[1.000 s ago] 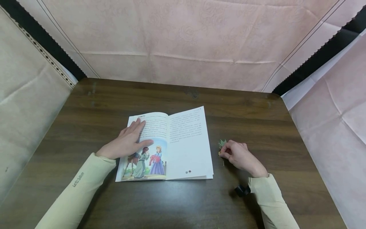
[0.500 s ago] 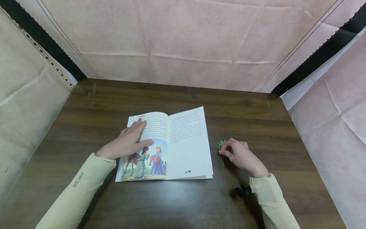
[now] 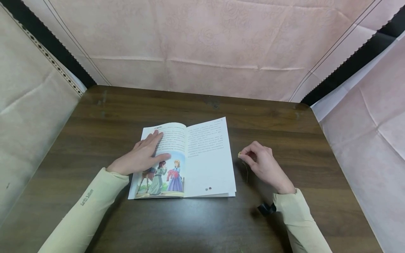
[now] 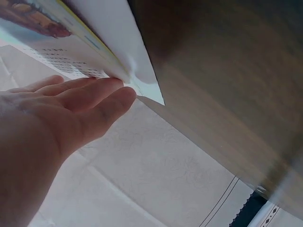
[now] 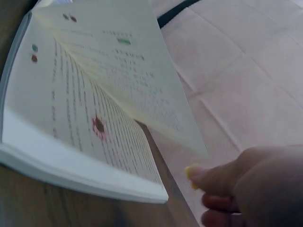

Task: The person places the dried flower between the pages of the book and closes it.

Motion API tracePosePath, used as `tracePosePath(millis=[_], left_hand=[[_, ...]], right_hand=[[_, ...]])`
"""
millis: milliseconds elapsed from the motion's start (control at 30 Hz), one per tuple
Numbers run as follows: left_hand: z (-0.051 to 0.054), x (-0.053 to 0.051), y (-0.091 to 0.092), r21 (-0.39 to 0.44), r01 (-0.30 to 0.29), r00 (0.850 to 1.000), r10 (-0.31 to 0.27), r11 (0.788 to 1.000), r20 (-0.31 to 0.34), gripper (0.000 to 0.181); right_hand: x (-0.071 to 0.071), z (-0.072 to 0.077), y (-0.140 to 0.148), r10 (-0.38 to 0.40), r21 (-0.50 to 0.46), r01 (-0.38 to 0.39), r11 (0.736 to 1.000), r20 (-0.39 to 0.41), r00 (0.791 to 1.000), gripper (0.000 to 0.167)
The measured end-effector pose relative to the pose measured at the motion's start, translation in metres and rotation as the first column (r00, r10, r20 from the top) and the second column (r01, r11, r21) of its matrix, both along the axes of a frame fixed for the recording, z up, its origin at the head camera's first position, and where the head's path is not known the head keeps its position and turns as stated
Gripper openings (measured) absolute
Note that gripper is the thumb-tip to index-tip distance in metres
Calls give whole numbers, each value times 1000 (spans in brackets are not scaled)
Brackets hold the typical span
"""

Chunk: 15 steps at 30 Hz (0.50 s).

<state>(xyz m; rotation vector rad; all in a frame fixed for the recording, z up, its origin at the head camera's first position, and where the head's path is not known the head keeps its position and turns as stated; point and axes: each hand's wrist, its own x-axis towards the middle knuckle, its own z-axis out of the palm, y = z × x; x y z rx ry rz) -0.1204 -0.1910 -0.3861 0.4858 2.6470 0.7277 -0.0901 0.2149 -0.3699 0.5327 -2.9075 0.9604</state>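
Note:
An open picture book (image 3: pixel 207 172) lies on the wooden table. My left hand (image 3: pixel 142 156), fingers spread, rests on its left page, above the printed figures of two people; the left wrist view shows the same hand (image 4: pixel 61 113) against the pages. To the right of the book, my right hand (image 3: pixel 264 165) pinches a small yellow piece (image 3: pixel 239 154) between thumb and finger. A thin stem-like strand (image 3: pixel 246 173) hangs below it. In the right wrist view, the yellow piece (image 5: pixel 191 176) sticks out at the fingertips; its kind is unclear. No green leaf shows at the fingers now.
The brown wooden table (image 3: pixel 183 225) surrounds the book. Pale pink cloth (image 3: pixel 202 45) hangs behind and at both sides. In the right wrist view, a small red flower shape (image 5: pixel 99 126) shows on a page. A black device (image 3: pixel 267 208) sits at the right wrist.
My right hand has risen slightly from the table and moved left, carrying the yellow piece. The green leaf seen at its fingers before is out of sight. The left hand stays nearly still.

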Motion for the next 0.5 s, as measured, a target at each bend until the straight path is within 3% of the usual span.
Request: tracePosePath(millis=[233, 500], left_hand=[[0, -1, 1, -16, 5, 1000, -5, 1000, 4, 101], [0, 0, 0, -15, -4, 1000, 4, 1000, 7, 101]], right_hand=[[0, 8, -16, 32, -96, -46, 994, -138, 990, 15], [3, 10, -32, 100, -96, -117, 989, -167, 981, 14]])
